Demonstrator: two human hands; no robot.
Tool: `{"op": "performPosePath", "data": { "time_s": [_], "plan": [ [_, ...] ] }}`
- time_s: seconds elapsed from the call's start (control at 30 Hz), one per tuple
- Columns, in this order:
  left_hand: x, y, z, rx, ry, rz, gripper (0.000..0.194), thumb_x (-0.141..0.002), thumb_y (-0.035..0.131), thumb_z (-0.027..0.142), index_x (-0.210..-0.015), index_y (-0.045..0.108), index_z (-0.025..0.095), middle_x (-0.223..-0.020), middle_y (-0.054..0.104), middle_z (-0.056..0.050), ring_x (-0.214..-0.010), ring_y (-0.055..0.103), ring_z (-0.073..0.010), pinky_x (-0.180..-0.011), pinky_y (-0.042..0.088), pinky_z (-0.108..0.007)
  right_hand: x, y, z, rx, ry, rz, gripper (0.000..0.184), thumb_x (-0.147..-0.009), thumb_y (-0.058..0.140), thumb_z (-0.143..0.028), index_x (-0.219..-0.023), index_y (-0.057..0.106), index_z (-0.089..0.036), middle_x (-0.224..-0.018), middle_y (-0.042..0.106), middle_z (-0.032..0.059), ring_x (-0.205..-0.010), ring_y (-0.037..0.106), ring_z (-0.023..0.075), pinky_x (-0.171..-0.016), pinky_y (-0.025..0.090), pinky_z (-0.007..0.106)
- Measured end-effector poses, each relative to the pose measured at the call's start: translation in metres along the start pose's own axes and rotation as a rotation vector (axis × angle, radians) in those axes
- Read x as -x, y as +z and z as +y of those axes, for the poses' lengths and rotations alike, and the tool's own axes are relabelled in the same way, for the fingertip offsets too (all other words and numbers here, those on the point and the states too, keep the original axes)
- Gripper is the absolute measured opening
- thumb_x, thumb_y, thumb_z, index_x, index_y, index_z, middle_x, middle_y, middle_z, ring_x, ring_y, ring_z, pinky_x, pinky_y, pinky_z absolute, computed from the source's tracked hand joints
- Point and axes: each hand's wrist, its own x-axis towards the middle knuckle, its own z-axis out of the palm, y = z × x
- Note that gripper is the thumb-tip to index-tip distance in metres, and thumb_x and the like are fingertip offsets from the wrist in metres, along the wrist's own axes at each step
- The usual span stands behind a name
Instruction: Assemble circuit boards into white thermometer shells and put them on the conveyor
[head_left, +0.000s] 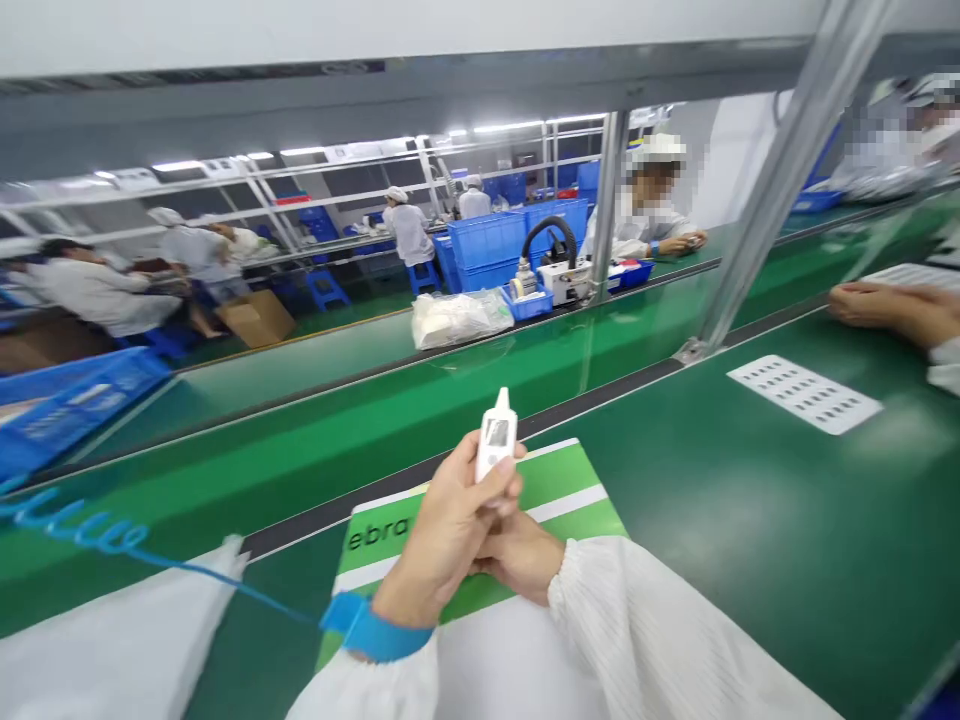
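A white ear thermometer (497,432) with a small grey screen and a narrow tip stands upright in my left hand (448,530). The left thumb presses on its front, and the fingers wrap behind it. My right hand (523,556) is closed just below, against the lower part of the left hand; its fingers are partly hidden, and whatever they hold cannot be made out. Under both hands lies a green and white printed sheet (566,478) with the letters "ebra". A blue wrist strap (379,628) with a coiled cord circles my left wrist.
A white card with rows of small dark marks (804,393) lies on the green bench to the right, near another person's hand (885,305). White sheeting (112,640) lies at left. A metal post (780,180) rises from the bench edge. Beyond it are a plastic bag (459,318) and blue crates (487,243).
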Motion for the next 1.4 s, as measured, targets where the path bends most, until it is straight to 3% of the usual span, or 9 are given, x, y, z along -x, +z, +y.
{"op": "performPosePath", "data": {
  "time_s": [0.13,0.3,0.43,0.57,0.67,0.77,1.07,1.2,1.4],
  "plan": [
    [0.0,-0.012,0.0,-0.177,-0.101,0.011,0.032,-0.089,0.059,0.048,-0.108,0.058,0.022,-0.059,0.033,0.006,-0.053,0.023,-0.0075,-0.05,0.028,-0.019,-0.006,-0.014,-0.025,0.051,-0.107,0.118,0.029,-0.063,0.085,-0.034,-0.07,0.065,-0.014,-0.071,0.059,0.0024,-0.063,0.047,0.0104,-0.065,0.036,0.028],
    [-0.003,-0.03,-0.002,-0.489,-0.104,0.056,0.047,-0.087,0.054,0.06,-0.12,0.055,0.027,-0.064,0.038,0.004,-0.059,0.029,-0.0127,-0.053,0.026,-0.022,-0.009,-0.034,-0.057,0.08,-0.251,0.211,0.045,-0.081,0.071,-0.053,-0.112,0.068,-0.02,-0.095,0.06,0.0031,-0.066,0.046,0.0077,-0.062,0.034,0.024],
    [-0.004,-0.025,-0.014,-0.541,-0.062,0.022,0.054,-0.087,0.044,0.068,-0.121,0.059,0.029,-0.066,0.043,0.002,-0.062,0.036,-0.016,-0.056,0.031,-0.024,-0.011,-0.043,-0.062,0.033,-0.294,0.247,0.048,-0.082,0.069,-0.055,-0.118,0.066,-0.023,-0.095,0.057,0.0033,-0.069,0.049,0.0101,-0.061,0.037,0.025],
    [-0.004,-0.015,-0.028,-0.481,-0.091,0.022,0.056,-0.085,0.047,0.069,-0.121,0.063,0.031,-0.073,0.055,-0.002,-0.069,0.046,-0.0191,-0.063,0.041,-0.027,-0.011,-0.048,-0.062,-0.006,-0.3,0.293,0.041,-0.079,0.073,-0.053,-0.105,0.069,-0.022,-0.093,0.055,0.0022,-0.067,0.046,0.0097,-0.053,0.034,0.023],
    [-0.002,-0.011,-0.03,-0.284,-0.189,-0.02,0.051,-0.084,0.057,0.062,-0.126,0.062,0.036,-0.106,0.065,-0.004,-0.096,0.057,-0.0223,-0.086,0.047,-0.031,-0.008,-0.047,-0.067,-0.03,-0.277,0.278,0.039,-0.08,0.071,-0.055,-0.1,0.068,-0.022,-0.092,0.054,0.0012,-0.06,0.039,0.0078,-0.049,0.031,0.023],
    [0.002,-0.005,-0.027,-0.113,-0.233,-0.096,0.056,-0.082,0.066,0.053,-0.135,0.055,0.039,-0.129,0.06,-0.003,-0.111,0.056,-0.0226,-0.098,0.046,-0.033,-0.005,-0.045,-0.07,-0.04,-0.261,0.237,0.039,-0.08,0.069,-0.057,-0.094,0.067,-0.021,-0.09,0.054,0.0016,-0.06,0.038,0.0081,-0.048,0.029,0.022],
    [0.011,0.005,-0.017,-0.185,-0.234,-0.139,0.051,-0.086,0.059,0.057,-0.129,0.061,0.031,-0.116,0.067,-0.006,-0.101,0.061,-0.0241,-0.094,0.047,-0.036,-0.004,-0.051,-0.064,-0.035,-0.273,0.159,0.032,-0.085,0.066,-0.054,-0.087,0.065,-0.021,-0.079,0.055,0.003,-0.066,0.046,0.0114,-0.056,0.035,0.023],
    [0.013,0.0,-0.015,-0.148,-0.291,-0.11,0.05,-0.086,0.055,0.06,-0.127,0.063,0.031,-0.122,0.064,-0.006,-0.109,0.058,-0.0258,-0.1,0.045,-0.039,-0.004,-0.049,-0.065,-0.046,-0.276,0.16,0.031,-0.083,0.067,-0.053,-0.085,0.064,-0.022,-0.084,0.056,0.003,-0.067,0.045,0.0113,-0.054,0.033,0.023],
    [0.014,0.002,-0.008,-0.067,-0.284,-0.14,0.05,-0.085,0.063,0.051,-0.131,0.06,0.032,-0.114,0.068,-0.006,-0.106,0.06,-0.0239,-0.098,0.046,-0.038,-0.002,-0.045,-0.068,-0.074,-0.302,0.128,0.033,-0.081,0.07,-0.053,-0.083,0.061,-0.022,-0.094,0.052,0.0025,-0.074,0.047,0.0127,-0.056,0.034,0.024]
  ]
}}
